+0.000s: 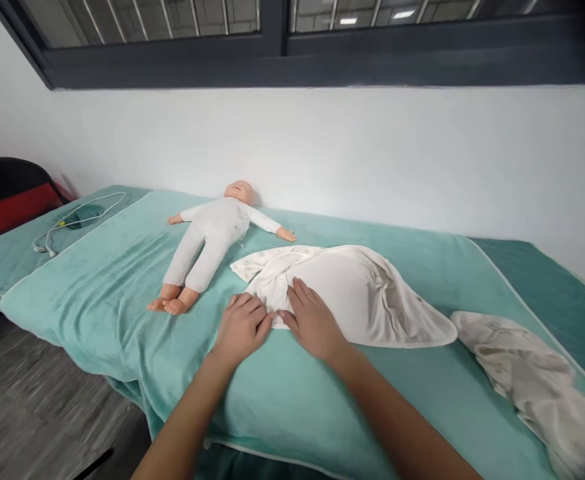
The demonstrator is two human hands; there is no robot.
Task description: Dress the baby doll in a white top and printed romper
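The white cloth (345, 287) lies on the middle of the green sheet (117, 267), close to the near edge. It is thin and soft, smooth and plain over its broad rounded middle, gathered into creases at the left and in fine folds toward the right, where it tapers to a blunt, hemmed tip. Small faint prints show on its turned-over parts.

Both hands rest on its gathered left end. The left hand (242, 327) has its fingers bent and close together on the edge; whether they pinch any fabric cannot be told. The right hand (315, 320) lies nearly flat, its fingers close together and its thumb apart, pointing toward the left thumb.

One doll (217, 230) lies face up just beyond and to the left, arms spread, one small hand near the cloth's far edge. Its body is matte white fabric; its head, two hands and two feet are smooth and skin-toned. One crumpled bundle (522, 360), also pale and printed, meets the tip at the right.

The sheet is plush and rippled, with darker green covering showing at both ends. At the left end lies a looped white cable (52, 233), near one black-and-red chair (12, 200). A white wall (372, 153) and a dark-framed window (282, 63) stand behind.
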